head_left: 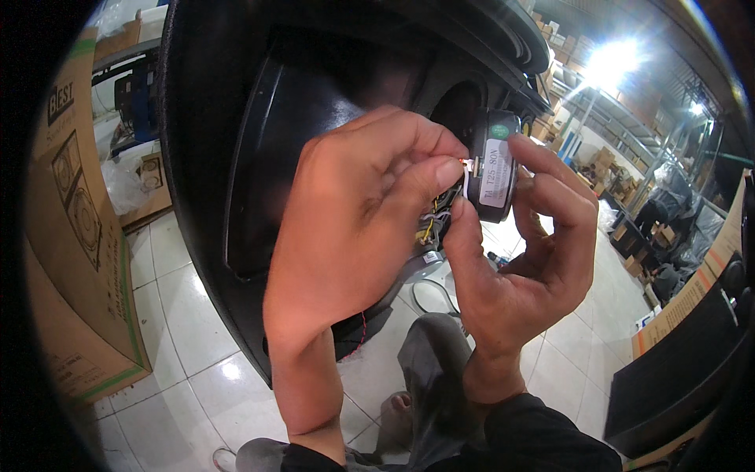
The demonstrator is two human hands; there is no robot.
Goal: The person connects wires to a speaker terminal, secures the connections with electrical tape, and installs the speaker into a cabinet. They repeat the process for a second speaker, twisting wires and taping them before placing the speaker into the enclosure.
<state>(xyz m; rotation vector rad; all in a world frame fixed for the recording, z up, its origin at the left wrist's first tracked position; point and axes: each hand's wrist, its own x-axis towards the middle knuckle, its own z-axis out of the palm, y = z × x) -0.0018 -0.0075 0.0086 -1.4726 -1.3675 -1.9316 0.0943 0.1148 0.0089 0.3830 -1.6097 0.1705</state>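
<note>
A round black speaker driver (497, 175) with a white label and a small green sticker on its rim is beside the opening of a black speaker cabinet (330, 102). My right hand (535, 252) holds the driver, forefinger along its back edge and thumb low near a white wire (465, 189). Thumb and forefinger of my left hand (354, 212) pinch a small wire connector (469, 165) at the driver's terminal; the fingertips partly hide it. Behind my hands hang several yellow, black and white wires (429, 224), next to a silvery round part (421, 267).
Large printed cardboard boxes (86, 259) stand at the left on a white tiled floor (189, 315). A second black cabinet (668, 370) lies at the right by a cardboard sheet (684, 303). Shelves of boxes and wrapped goods (668, 252) fill the background. My knee (432, 354) is below my hands.
</note>
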